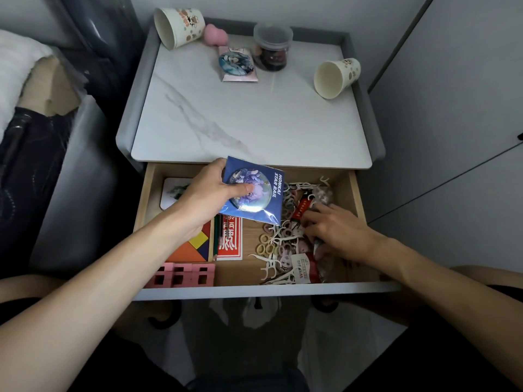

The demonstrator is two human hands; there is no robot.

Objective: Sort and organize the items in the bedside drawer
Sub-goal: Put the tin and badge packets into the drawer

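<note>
The drawer (pixel 254 290) is pulled open at 6 o'clock of the counter (pixel 240 123). Its inside is pale wood grain and its front a smooth grey panel.

The left hand (pixel 209 193) is over the drawer's 11 o'clock corner. Its fingers and thumb pinch a glossy blue packet (pixel 254 190) by its left edge. The packet is a flat square sleeve holding a round, shiny badge, with white lettering "HONKAI STAR RAIL" down its right side.

The right hand (pixel 336 230) lies palm down at 3 o'clock in the drawer, its fingers bent into a loose heap. Whether they grasp anything cannot be told. The heap fills the drawer's right half:
- thin white plastic floss picks (pixel 271 261)
- small ring-shaped hair ties (pixel 264 247) in cream and pink
- crinkled red sachets (pixel 307 271)

At 8 o'clock sits a wooden tangram (pixel 198 244) of flat coloured pieces. Just beside it are pencils (pixel 217 230) and a red card box (pixel 232 241) printed with white characters. At 7 o'clock are pink blocks (pixel 181 275) with square holes.

The counter is white and marble-veined, with a raised grey rim. On it:
- a printed paper cup (pixel 178 26) at 11 o'clock
- a pink heart-shaped sponge (pixel 213 33) beside that cup
- a clear lidded plastic jar (pixel 273 48) at 12 o'clock
- a pink badge sleeve (pixel 237 63) beside the jar
- a second paper cup (pixel 336 77) at 2 o'clock
</note>
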